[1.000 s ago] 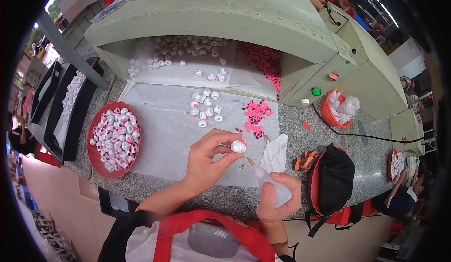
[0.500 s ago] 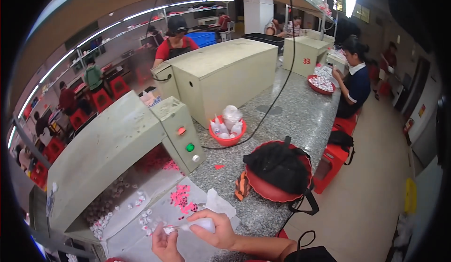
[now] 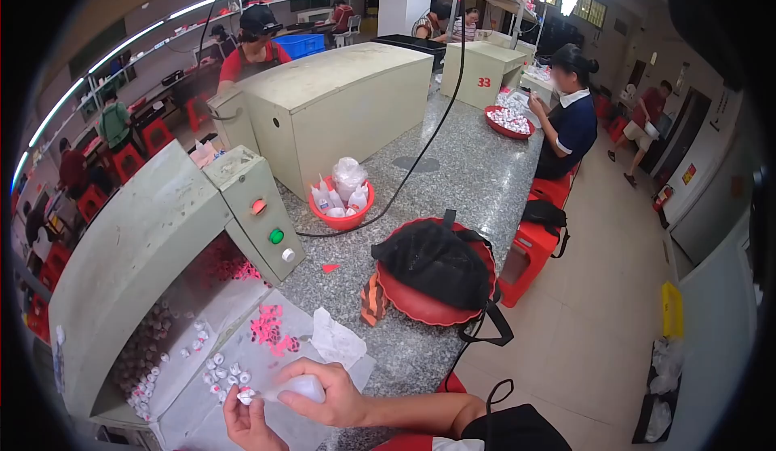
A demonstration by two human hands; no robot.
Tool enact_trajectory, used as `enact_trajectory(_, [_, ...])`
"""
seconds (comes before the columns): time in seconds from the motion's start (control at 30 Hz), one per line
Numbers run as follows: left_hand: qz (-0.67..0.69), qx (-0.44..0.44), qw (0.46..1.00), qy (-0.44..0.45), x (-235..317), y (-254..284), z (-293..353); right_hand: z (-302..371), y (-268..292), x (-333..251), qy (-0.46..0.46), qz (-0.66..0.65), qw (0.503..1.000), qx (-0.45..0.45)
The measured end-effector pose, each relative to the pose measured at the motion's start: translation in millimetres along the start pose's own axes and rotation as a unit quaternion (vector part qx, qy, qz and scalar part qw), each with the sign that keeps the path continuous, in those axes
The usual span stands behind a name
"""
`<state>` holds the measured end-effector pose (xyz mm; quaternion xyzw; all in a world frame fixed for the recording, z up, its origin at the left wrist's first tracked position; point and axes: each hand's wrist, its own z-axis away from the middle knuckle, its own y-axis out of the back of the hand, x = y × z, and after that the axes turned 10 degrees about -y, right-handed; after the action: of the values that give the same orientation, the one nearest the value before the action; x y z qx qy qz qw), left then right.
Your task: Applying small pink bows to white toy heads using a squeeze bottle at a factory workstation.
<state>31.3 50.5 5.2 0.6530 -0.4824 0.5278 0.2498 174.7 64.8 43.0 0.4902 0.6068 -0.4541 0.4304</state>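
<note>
At the worktop's (image 3: 388, 358) near end, the left hand (image 3: 250, 425) pinches a small white piece (image 3: 246, 396) between its fingers, and the right hand (image 3: 335, 398) has fingers wrapped round a squeeze bottle (image 3: 304, 386), at the piece's three o'clock. Pink shows on it, so I'd call it part-done. Plenty seems left: loose white pieces (image 3: 226, 374) at its eleven o'clock, pink cut-outs (image 3: 273, 330) at one. Farther toward one, a pale cabinet (image 3: 463, 69) bears a red number; I can read no brand.
</note>
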Motion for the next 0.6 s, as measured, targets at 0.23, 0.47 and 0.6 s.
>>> enact_trajectory(0.23, [0.01, 0.036, 0.999, 0.026, 5.6, 7.4, -5.5, -6.9, -2.5, -4.7, -0.004, 0.062, 0.998, -0.002])
enact_trajectory(0.47, [0.1, 0.004, 0.994, 0.035, 10.3, 2.0, -13.6, 6.3, -10.8, -0.3, 0.05, 0.137, 0.988, 0.042])
enact_trajectory(0.6, [0.117, -0.007, 0.992, 0.036, 11.1, 11.7, -5.4, 9.9, -15.7, 7.1, 0.088, 0.166, 0.982, 0.035])
